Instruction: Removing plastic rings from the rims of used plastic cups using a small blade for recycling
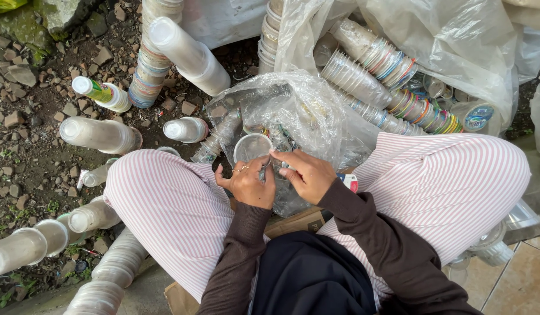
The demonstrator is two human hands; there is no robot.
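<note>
I sit with knees apart in pink-striped trousers, looking down. My left hand, with rings on two fingers, grips a clear plastic cup from below. My right hand pinches the cup's rim at its right side. The cup is held over a crumpled clear plastic bag that lies between my knees and holds more cups. Dark brown sleeves cover both forearms.
Tall stacks of nested plastic cups stand on the gravel ground at the left and lower left. A big clear sack at the upper right holds several cup stacks with coloured rims. Cardboard lies under my legs; tiled floor is at the lower right.
</note>
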